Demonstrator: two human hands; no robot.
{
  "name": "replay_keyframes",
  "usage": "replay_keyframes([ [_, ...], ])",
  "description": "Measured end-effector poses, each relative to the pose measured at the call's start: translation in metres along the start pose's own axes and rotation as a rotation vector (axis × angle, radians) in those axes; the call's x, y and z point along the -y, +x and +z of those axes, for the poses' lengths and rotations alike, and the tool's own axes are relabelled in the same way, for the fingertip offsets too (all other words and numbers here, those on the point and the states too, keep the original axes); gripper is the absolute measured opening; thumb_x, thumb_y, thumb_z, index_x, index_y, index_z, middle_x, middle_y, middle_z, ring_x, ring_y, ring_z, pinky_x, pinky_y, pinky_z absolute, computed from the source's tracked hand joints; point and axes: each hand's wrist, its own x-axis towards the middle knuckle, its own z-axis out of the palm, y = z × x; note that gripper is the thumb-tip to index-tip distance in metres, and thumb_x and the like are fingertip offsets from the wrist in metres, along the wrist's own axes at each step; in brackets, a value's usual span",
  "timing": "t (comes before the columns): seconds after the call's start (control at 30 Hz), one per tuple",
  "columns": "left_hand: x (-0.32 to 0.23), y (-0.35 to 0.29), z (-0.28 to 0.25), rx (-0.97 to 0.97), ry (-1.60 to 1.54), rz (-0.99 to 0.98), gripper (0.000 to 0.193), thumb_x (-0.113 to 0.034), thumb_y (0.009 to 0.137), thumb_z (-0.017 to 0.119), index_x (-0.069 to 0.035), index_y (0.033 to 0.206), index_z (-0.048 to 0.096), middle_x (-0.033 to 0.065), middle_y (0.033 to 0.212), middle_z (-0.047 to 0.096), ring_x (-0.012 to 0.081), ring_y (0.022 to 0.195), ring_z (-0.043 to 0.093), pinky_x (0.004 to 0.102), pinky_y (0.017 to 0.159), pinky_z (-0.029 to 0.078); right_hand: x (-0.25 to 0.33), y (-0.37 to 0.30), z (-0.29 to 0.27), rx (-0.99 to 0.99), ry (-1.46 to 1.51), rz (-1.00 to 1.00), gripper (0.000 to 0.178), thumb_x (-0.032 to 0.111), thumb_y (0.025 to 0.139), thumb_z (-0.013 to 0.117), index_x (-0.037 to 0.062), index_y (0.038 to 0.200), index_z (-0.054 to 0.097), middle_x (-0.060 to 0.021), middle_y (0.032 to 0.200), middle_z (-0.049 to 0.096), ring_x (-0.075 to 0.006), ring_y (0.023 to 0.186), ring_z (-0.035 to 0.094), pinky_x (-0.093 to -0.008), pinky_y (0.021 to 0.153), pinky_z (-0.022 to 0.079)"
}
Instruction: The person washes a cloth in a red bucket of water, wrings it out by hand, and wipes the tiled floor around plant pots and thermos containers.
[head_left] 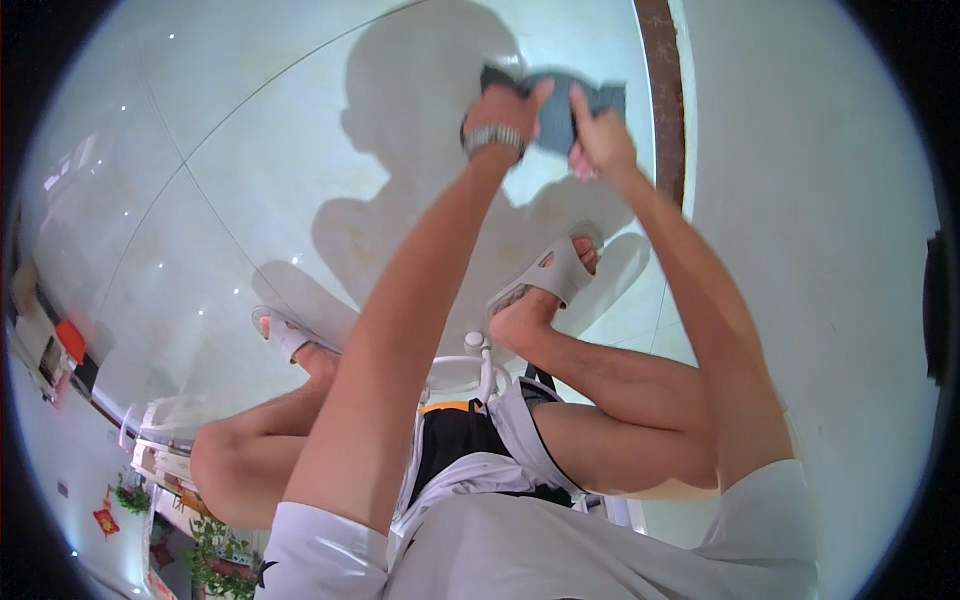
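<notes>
Both my arms reach out ahead over the floor. My left hand [506, 112], with a metal-banded watch [493, 137] at its wrist, is closed on the left side of a grey-blue, cloth-like piece [556, 118]. A dark part shows beside the knuckles. My right hand [606, 143] grips the same piece by its right side, thumb laid along the top. The piece spans the gap between my hands. Its exact kind cannot be made out, and my fingers hide parts of it.
Glossy pale floor tiles [215, 235] lie below, with my shadow on them. A brown baseboard strip [662, 100] and pale wall [800, 250] run along the right. My sandalled feet stand apart; a white-framed seat [478, 345] is under me. Plants [215, 555] are at lower left.
</notes>
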Motion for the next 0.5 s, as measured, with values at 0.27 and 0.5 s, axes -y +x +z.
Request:
replay_keyframes([
  [0.27, 0.074, -0.092, 0.015, 0.136, -0.309, -0.279, 0.067, -0.067, 0.082, 0.052, -0.008, 0.055, 0.068, 0.0029, 0.051, 0.063, 0.0193, 0.054, 0.064, 0.0341, 0.059, 0.052, 0.005, -0.052, 0.054, 0.071, -0.365, -0.111, 0.086, 0.064, 0.094, 0.020, 0.0032, 0.053, 0.065, -0.0071, 0.047, 0.060, -0.0217, 0.047, 0.063, -0.0338, 0.062, 0.054],
  [0.5, 0.072, -0.026, -0.096, -0.102, -0.663, -0.191, 0.063, -0.056, 0.084, 0.062, 0.000, 0.055, 0.062, 0.0100, 0.050, 0.061, 0.0184, 0.039, 0.058, 0.0306, 0.042, 0.049, 0.109, -0.019, 0.059, 0.108, -0.142, -0.253, 0.094, 0.074, 0.088, 0.021, -0.0017, 0.053, 0.065, -0.0118, 0.049, 0.060, -0.0223, 0.041, 0.058, -0.0307, 0.048, 0.050],
])
